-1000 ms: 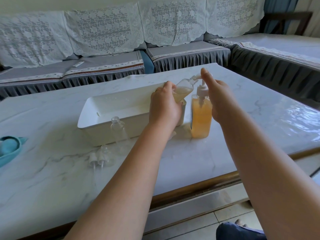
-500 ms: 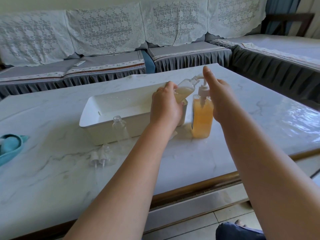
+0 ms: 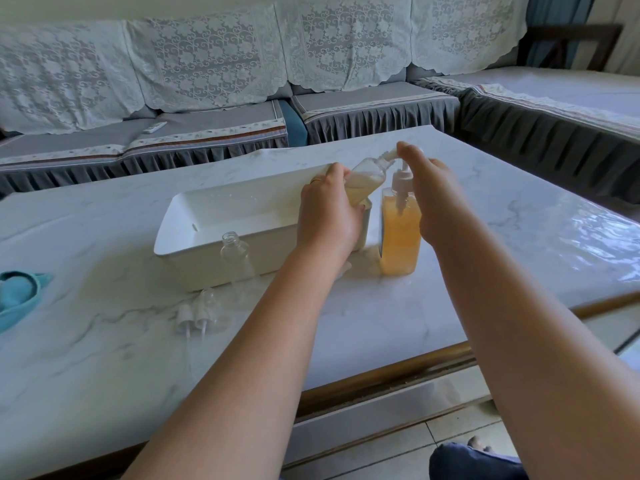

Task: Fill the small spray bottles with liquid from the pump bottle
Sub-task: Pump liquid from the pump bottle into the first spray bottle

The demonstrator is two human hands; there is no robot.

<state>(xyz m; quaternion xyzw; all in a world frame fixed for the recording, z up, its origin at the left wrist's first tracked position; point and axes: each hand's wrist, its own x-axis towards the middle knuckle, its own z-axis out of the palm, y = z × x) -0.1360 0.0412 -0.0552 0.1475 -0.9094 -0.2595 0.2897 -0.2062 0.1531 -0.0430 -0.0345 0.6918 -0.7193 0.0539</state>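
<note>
Plastic this thin is light and a little squashy, so I judge the small spray bottle (image 3: 363,180) wants a firm wrap low on its body, leaving the neck free and never squeezing hard enough to burp liquid out. My left hand (image 3: 329,216) grips it that way, fingers curled round the lower half, tilting it so its open mouth meets the spout of the pump bottle (image 3: 400,233); it looks roughly half full of pale liquid. The pump bottle stands upright near the right end of the white tray (image 3: 242,223), toward the middle of the table (image 3: 485,209), heavy enough with orange liquid to stay put, I think. My right hand (image 3: 440,202) is relaxed and open, its forefinger resting on the pump head. A second small bottle (image 3: 237,254), empty, waits against the tray's near wall, with two spray caps (image 3: 194,315) lying nearer the table's front edge.
</note>
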